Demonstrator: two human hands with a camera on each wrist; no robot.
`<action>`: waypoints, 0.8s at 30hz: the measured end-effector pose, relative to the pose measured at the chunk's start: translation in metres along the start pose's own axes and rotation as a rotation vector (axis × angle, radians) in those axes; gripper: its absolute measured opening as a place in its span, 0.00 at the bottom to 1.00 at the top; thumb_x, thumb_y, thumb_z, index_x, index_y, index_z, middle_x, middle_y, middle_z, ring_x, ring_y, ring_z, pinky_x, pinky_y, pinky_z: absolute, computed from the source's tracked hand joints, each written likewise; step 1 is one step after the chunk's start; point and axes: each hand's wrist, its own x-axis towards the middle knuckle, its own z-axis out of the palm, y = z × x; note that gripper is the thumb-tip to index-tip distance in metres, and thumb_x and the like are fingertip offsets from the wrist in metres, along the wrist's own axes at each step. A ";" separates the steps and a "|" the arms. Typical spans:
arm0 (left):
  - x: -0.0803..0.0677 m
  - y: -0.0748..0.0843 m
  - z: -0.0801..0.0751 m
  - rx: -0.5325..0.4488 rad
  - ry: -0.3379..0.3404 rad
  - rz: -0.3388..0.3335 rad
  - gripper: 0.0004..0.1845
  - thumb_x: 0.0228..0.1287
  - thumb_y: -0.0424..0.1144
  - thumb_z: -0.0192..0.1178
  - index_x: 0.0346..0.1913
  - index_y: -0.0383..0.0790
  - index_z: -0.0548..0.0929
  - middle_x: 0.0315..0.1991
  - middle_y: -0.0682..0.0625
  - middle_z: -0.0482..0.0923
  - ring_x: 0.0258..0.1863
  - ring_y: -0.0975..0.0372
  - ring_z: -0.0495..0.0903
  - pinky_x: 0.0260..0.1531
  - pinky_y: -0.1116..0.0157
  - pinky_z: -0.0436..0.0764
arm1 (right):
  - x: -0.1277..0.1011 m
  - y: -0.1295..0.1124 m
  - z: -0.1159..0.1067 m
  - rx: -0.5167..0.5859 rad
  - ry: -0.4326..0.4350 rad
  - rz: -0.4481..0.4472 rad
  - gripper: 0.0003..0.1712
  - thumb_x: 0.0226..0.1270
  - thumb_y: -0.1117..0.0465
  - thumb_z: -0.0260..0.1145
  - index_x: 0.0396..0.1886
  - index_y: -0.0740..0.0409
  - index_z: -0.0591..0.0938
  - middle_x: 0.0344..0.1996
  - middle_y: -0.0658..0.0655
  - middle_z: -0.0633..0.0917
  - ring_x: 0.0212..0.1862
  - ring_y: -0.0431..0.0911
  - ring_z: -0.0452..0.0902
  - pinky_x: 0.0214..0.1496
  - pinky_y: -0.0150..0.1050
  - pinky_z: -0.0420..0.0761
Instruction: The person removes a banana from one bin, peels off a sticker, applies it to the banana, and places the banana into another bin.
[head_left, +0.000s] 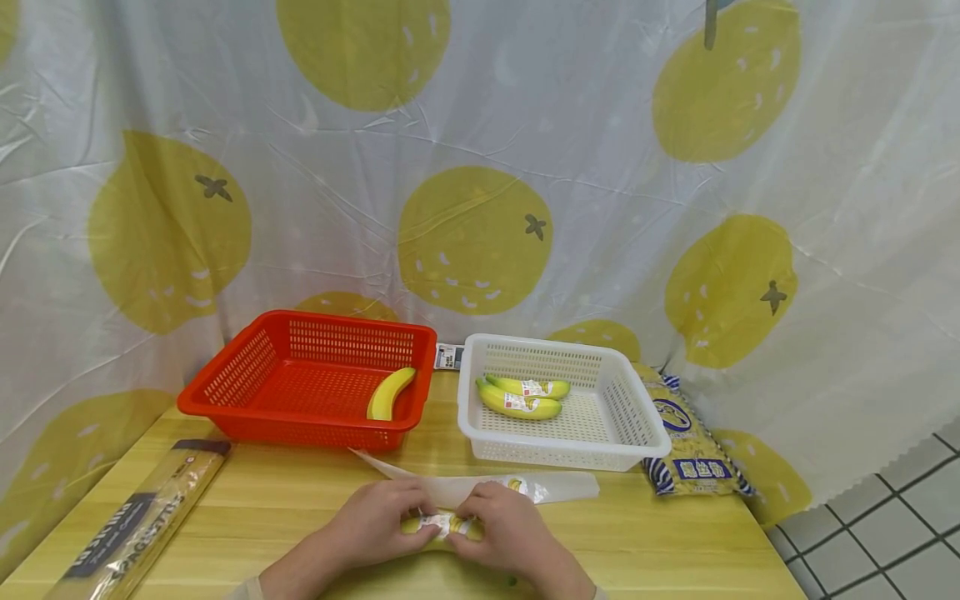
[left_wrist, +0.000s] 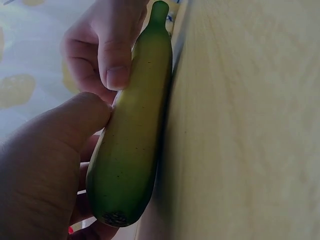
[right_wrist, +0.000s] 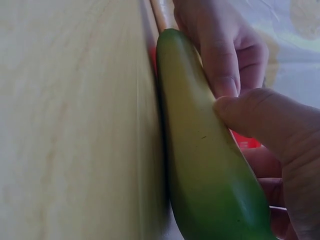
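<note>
1. The left hand (head_left: 373, 525) is gripping a yellow-green banana (left_wrist: 132, 120), its thumb pressing the near side while its other fingers are curling behind.
2. The right hand (head_left: 513, 532) is gripping the same fruit from its own side, thumb in front, fingers also curling behind.
3. The banana is lying crosswise between both sets of fingers, right next to the surface (head_left: 645, 550); whether it is touching the wood, I cannot tell.
4. A printed label (head_left: 442, 522) is showing on it, between the two hands' fingers.
5. Just beyond the fingers, a whitish label strip (head_left: 562, 487) is lying, its left end rising.
6. Farther beyond the left fingers, a red basket (head_left: 300, 427) is holding one yellow banana (head_left: 390, 396).
7. Beyond the right fingers, a white basket (head_left: 555, 454) is holding two labelled bananas (head_left: 540, 407).
8. A spaghetti packet (head_left: 142, 521) is resting well left of the fingers; a yellow bag (head_left: 699, 454) is resting well right.
</note>
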 end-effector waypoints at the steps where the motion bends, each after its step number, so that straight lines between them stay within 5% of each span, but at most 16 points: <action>1: 0.000 0.000 0.000 0.006 0.000 -0.004 0.08 0.61 0.54 0.72 0.34 0.60 0.84 0.32 0.69 0.78 0.30 0.77 0.74 0.31 0.73 0.77 | 0.000 0.000 0.000 -0.017 0.004 0.007 0.11 0.52 0.46 0.79 0.30 0.44 0.88 0.30 0.39 0.84 0.33 0.30 0.76 0.35 0.18 0.72; 7: 0.000 0.001 -0.001 0.035 0.010 -0.013 0.10 0.59 0.55 0.73 0.31 0.60 0.81 0.28 0.70 0.72 0.26 0.77 0.69 0.27 0.75 0.71 | 0.000 -0.001 -0.002 -0.041 0.009 0.015 0.12 0.51 0.45 0.79 0.30 0.43 0.88 0.29 0.39 0.83 0.33 0.31 0.77 0.34 0.20 0.73; 14: 0.000 -0.001 0.001 0.048 -0.004 0.025 0.07 0.64 0.55 0.70 0.35 0.61 0.84 0.33 0.70 0.77 0.33 0.76 0.75 0.32 0.71 0.77 | -0.002 -0.001 -0.001 0.038 -0.062 0.000 0.13 0.59 0.48 0.76 0.43 0.42 0.90 0.33 0.40 0.80 0.32 0.28 0.68 0.34 0.16 0.66; 24: -0.001 0.000 0.002 0.250 0.145 0.119 0.21 0.54 0.66 0.72 0.20 0.59 0.76 0.23 0.69 0.64 0.21 0.76 0.58 0.20 0.78 0.55 | -0.003 -0.006 -0.003 -0.068 0.036 0.008 0.16 0.53 0.41 0.80 0.26 0.45 0.86 0.27 0.39 0.82 0.31 0.30 0.74 0.33 0.19 0.71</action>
